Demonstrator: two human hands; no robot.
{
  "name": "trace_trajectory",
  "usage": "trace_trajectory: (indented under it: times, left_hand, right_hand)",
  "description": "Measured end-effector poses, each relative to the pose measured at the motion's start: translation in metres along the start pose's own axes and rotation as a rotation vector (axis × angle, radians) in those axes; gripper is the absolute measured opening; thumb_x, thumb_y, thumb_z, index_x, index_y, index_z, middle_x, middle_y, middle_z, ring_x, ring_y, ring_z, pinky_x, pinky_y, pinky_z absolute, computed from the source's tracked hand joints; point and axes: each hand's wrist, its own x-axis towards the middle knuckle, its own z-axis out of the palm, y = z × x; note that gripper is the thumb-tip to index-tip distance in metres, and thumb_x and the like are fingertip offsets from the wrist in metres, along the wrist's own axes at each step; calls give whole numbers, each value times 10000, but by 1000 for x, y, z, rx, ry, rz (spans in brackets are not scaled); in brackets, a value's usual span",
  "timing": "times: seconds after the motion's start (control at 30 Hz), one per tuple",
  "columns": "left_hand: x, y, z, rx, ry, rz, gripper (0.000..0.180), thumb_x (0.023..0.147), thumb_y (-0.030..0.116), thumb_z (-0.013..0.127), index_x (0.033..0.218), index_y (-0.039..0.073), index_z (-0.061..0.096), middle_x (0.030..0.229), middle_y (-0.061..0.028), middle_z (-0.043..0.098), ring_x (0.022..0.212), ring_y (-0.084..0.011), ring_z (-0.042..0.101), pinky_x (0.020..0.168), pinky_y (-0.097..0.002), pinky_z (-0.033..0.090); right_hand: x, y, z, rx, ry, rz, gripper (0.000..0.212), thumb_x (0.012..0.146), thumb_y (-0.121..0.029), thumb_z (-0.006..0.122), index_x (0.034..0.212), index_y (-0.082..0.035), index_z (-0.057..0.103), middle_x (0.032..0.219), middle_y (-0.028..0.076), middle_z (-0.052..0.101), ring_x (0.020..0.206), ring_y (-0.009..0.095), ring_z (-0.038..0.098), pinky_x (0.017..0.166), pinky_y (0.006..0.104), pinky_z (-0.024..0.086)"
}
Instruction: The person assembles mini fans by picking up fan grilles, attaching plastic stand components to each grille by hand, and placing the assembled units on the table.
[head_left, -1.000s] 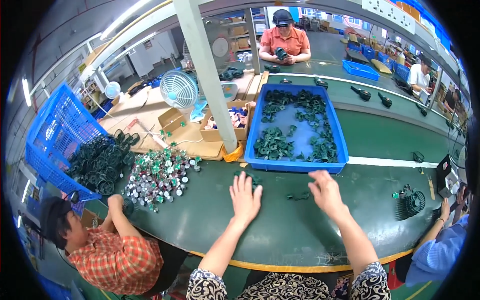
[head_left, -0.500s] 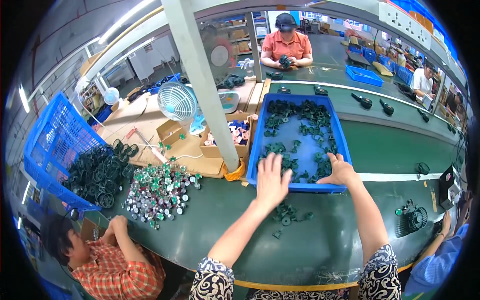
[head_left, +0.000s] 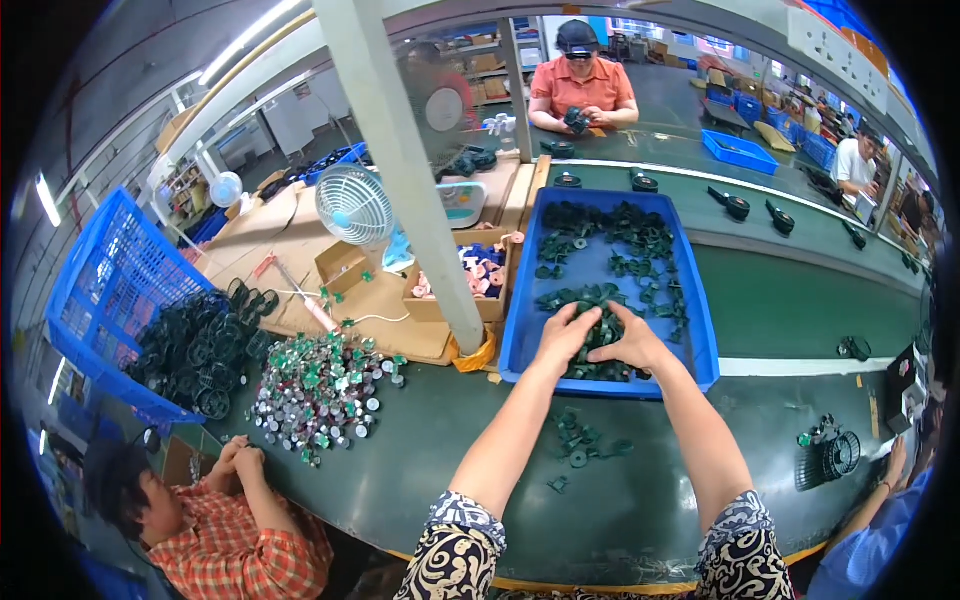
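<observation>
In the near half of a shallow blue tray [head_left: 712, 350], my left hand [head_left: 566, 338] and my right hand [head_left: 632, 342] cup a clump of small dark green fan blades [head_left: 600, 312] from both sides. My fingers curve round the clump, and parts of it show between the thumbs. More dark green fan blades [head_left: 655, 240] lie along the tray's far and right sides. Just outside the tray's near wall, a few loose green blades [head_left: 578, 450] rest on the green worktop.
Left of my arms is a pile of small motors [head_left: 320, 395] with green pieces. A tipped blue crate [head_left: 120, 290] spills dark fan guards [head_left: 195, 345]. A white post [head_left: 400, 130] rises by the tray. Co-workers sit at left, right and across; a fan cage [head_left: 840, 455] lies right.
Both hands have come together inside the tray and closed round a clump of green blades; before, they were apart with fingers spread. The tray's bare blue bottom shows more at its middle.
</observation>
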Motion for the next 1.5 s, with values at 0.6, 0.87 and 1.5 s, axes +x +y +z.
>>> trace_trajectory:
  times: [0.6,0.87,1.5]
  left_hand:
    - [-186,15,50,471,345,728,423,927,235,748,1291,42,655,1220,-181,662,1116,-368,608,966,-444,497]
    - [-213,-21,18,976,283,674,397,808,283,822,1132,82,711,1144,-132,651,1137,-367,585,974,-505,471]
    - [-334,-41,-10,1312,-145,468,917,757,579,837,1500,155,507,1614,-216,320,1496,-480,268,1178,-672,227]
  right_hand:
    - [-180,-47,29,-163,438,-344,844,710,-76,835,1483,-89,494,1453,197,514,1309,419,563,1058,458,510]
    - [-205,15,34,-391,430,-303,722,701,-171,888,1362,-130,600,1504,145,506,1332,396,523,1047,471,502]
    - [-239,125,-12,110,808,38,334,1024,-250,668,1260,-15,688,1141,102,672,877,168,641,771,309,533]
